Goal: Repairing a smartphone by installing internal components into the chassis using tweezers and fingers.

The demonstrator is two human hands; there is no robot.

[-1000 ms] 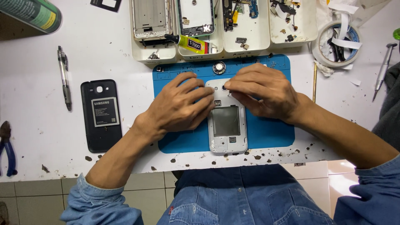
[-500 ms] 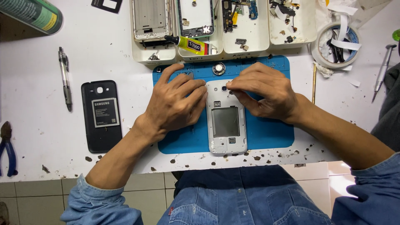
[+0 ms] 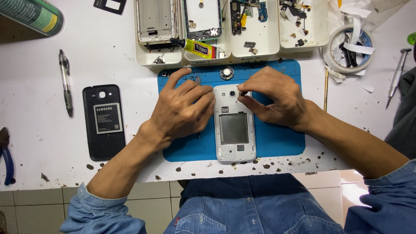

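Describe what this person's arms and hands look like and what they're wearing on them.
Both the left hand and the right hand are bare: no gloves, rings or watch visible. Blue denim sleeves are pushed up near the elbows, leaving the forearms uncovered.

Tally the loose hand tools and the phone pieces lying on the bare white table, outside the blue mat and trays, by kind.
Pens: 1
Pliers: 1
Screwdrivers: 1
Black phone back covers: 1
Total: 4
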